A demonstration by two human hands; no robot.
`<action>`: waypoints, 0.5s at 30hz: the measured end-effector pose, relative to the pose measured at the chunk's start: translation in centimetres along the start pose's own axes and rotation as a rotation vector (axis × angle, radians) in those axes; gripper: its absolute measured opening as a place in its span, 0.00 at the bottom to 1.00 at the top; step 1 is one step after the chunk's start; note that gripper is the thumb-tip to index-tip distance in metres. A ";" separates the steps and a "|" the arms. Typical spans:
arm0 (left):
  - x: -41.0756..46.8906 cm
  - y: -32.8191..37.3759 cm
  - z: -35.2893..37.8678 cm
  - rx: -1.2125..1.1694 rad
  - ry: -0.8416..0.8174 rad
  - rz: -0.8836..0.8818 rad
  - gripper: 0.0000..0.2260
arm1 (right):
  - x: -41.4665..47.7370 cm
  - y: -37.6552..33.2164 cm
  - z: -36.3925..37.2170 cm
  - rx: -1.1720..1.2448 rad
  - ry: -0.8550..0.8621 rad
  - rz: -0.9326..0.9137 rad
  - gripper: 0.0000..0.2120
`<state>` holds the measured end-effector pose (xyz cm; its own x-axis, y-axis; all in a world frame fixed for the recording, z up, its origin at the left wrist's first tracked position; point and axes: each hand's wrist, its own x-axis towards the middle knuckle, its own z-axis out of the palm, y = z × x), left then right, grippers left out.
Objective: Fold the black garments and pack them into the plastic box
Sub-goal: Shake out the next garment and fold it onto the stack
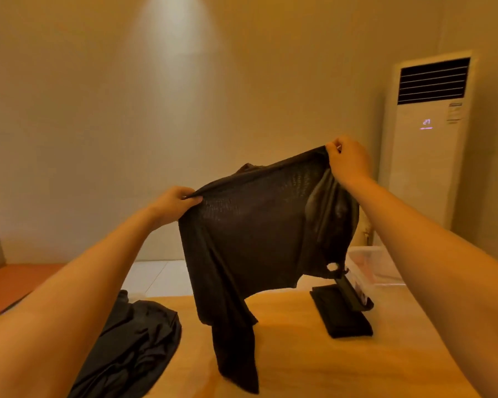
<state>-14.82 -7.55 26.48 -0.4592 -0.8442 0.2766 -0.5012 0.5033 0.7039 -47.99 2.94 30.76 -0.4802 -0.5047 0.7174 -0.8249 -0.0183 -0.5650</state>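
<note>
Above a wooden desk (299,354), the black sweater (256,231) hung in the air, its sleeve trailing onto the wood; the left hand (173,201) and right hand (348,162) each pinched a top corner with curled fingers (189,193). Folding well probably meant laying it flat and smoothing it first. A folded garment (342,317) lay beside the clear plastic box (370,261), whose contents could not be made out.

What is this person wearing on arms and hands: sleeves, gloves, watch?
Nothing visible: the left forearm and right forearm are bare to the frame edge, no sleeves. The left hand and right hand have no gloves, and neither wrist shows a watch or band.
</note>
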 end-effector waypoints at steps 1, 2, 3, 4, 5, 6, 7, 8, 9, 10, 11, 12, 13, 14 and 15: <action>-0.2 0.4 0.1 -0.079 -0.008 -0.026 0.11 | 0.6 0.5 -0.4 0.036 0.000 -0.004 0.16; -0.4 0.5 0.3 -0.178 -0.041 -0.078 0.13 | 1.0 0.9 -0.9 0.052 0.007 -0.009 0.17; -0.7 0.5 0.4 -0.271 -0.098 -0.149 0.15 | 1.3 1.1 -1.3 0.046 0.016 -0.014 0.18; -1.1 0.3 0.5 -0.331 -0.168 -0.223 0.17 | 1.4 1.2 -1.4 0.024 0.020 -0.022 0.19; -1.4 -0.1 0.7 -0.344 -0.248 -0.292 0.20 | 1.4 1.2 -1.5 -0.003 0.022 -0.043 0.19; -1.7 -0.7 1.1 -0.326 -0.331 -0.351 0.23 | 1.3 1.0 -1.2 -0.039 0.022 -0.071 0.19; -1.9 -1.4 1.6 -0.306 -0.415 -0.399 0.25 | 1.0 0.7 -0.6 -0.089 0.017 -0.103 0.19; -2.2 -2.3 2.3 -0.289 -0.497 -0.443 0.25 | 0.5 0.5 0.3 -0.150 0.003 -0.134 0.18; -2.5 -3.2 3.3 -0.275 -0.562 -0.486 0.22 | -0.1 0.5 1.6 -0.207 -0.022 -0.159 0.18; -2.8 -4.2 4.4 -0.265 -0.612 -0.531 0.19 | -1.0 0.4 3.2 -0.252 -0.059 -0.176 0.16; -3.1 -5.5 5.5 -0.253 -0.647 -0.576 0.15 | -1.9 0.7 5.1 -0.273 -0.116 -0.182 0.15; -3.3 -6.9 6.6 -0.232 -0.672 -0.622 0.13 | -3.0 1.1 7.2 -0.257 -0.202 -0.172 0.14; -3.6 -8.6 7.5 -0.199 -0.689 -0.668 0.13 | -4.3 1.7 9.4 -0.212 -0.320 -0.152 0.14; -3.8 -10.6 8.4 -0.163 -0.718 -0.721 0.14 | -5.8 2.4 11.5 -0.164 -0.469 -0.126 0.15; -4.1 -12.3 9.1 -0.124 -0.761 -0.785 0.16 | -7.4 3.2 13.3 -0.139 -0.618 -0.107 0.17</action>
<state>-13.47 -8.58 10.69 -0.3982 -0.5654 -0.7223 -0.7940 -0.1819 0.5800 -43.10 -4.85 18.17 -0.1664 -0.9116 0.3760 -0.9096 -0.0053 -0.4154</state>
